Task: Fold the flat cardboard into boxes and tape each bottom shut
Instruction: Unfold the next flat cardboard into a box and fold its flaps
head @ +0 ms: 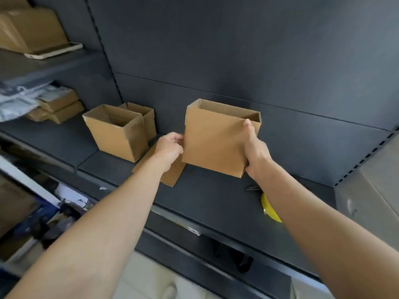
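I hold a partly opened brown cardboard box upright over the dark shelf, its top open. My left hand pinches its left edge. My right hand grips its right side, thumb laid up the front face and fingers behind. Flat cardboard pieces lie on the shelf under my left wrist. Two folded open boxes stand to the left, a larger one in front of a smaller one. A yellow tape dispenser lies on the shelf by my right forearm, partly hidden.
The shelf's dark back panel rises right behind the box. Stacked cartons and plastic bags fill the left bay, with a big box on the shelf above. Clutter lies on the floor at lower left.
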### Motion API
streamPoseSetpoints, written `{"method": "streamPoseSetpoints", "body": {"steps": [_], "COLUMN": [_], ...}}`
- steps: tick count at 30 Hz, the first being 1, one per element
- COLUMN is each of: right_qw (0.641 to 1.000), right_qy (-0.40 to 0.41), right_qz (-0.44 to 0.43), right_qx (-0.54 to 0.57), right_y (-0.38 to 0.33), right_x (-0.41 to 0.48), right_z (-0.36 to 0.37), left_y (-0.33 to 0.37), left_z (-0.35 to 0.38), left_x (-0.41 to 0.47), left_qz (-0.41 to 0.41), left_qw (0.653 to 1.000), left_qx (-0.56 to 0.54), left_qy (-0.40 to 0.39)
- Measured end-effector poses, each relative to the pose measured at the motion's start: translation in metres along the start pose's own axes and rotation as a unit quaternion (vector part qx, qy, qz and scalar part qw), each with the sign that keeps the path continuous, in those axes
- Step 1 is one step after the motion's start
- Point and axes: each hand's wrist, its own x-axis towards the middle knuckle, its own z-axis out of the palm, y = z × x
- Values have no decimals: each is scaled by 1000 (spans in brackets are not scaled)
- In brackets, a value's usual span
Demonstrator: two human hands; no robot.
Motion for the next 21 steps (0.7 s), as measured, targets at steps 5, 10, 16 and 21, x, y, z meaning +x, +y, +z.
{"method": "streamPoseSetpoints", "body": {"steps": [5,10,16,21], "right_qw": [994,990,982,980], "right_qy": [-101,-133,-187,-192], "right_qz": [-18,-15,13,44], "right_qx": [-46,-49,-31,-19], "right_y": [5,11,27,48], "right_x": [-26,-42,-62,-75], "right_z": [23,71,154,243], "left_y": [-28,-55,-82,-102], "left_z": [-27,-74,-157,-239], "left_x": [-26,-35,-26,3], "left_qz": [-21,-25,-41,-61], "left_qw": [996,984,970,969], "left_qx": [-16,-46,-35,-14], "left_qy": [88,170,236,241]}}
